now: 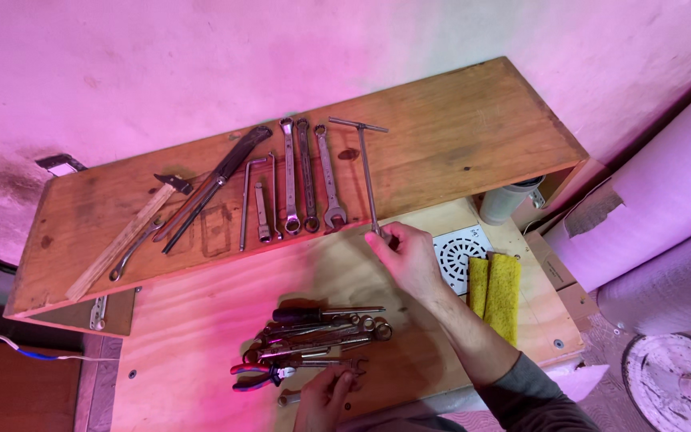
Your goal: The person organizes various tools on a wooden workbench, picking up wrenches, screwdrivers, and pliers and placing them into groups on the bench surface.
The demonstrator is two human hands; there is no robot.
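My right hand (408, 254) reaches up to the front edge of the upper wooden shelf (457, 136) and pinches the lower end of a long T-handle wrench (365, 168) that lies on it. Beside it on the shelf lie three combination spanners (307, 172), an L-shaped key (251, 192), a large pipe wrench (217, 180) and a wooden-handled hammer (129, 236). My left hand (323, 398) sits at the near edge of the lower wooden board (193, 320), fingers on a small spanner (293, 396) below a pile of tools (317, 336) with red-and-blue pliers (257, 376).
Two yellow scouring pads (496, 292) lie by a white round grille (457, 256) on the right of the lower board. A grey cup (509, 200) stands under the shelf's right end. Pale rolls (665, 200) and a bucket lid (677, 388) are on the right. Behind is a wall.
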